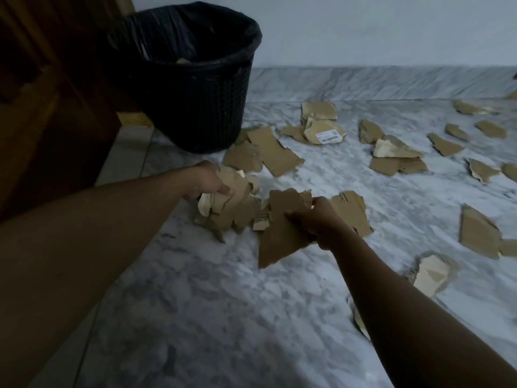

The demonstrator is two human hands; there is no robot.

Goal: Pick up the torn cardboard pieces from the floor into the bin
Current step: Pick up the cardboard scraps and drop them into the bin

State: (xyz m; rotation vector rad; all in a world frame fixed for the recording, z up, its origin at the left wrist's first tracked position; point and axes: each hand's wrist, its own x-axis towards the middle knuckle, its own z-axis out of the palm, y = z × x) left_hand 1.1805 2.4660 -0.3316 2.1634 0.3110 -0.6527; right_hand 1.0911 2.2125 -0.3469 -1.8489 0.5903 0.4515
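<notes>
Head view: the left grip [207, 180] clutches a crumpled wad [232, 205] of torn cardboard low over the marble floor [223, 317]. The right grip [319, 219] pinches a large flat shard [279, 236] by its torn upper edge.

The cardboard looks light and dry. It seems stiff enough to keep its shape but creases easily, so an edge pinch or a bunching squeeze should serve.

The black-lined bin [201, 107] stands just beyond the left grip, mouth open. More scraps [274, 152] lie beyond and to the right of both grips. A door [42, 107] crowds the left, so the path up to the bin's mouth looks the freer route.
</notes>
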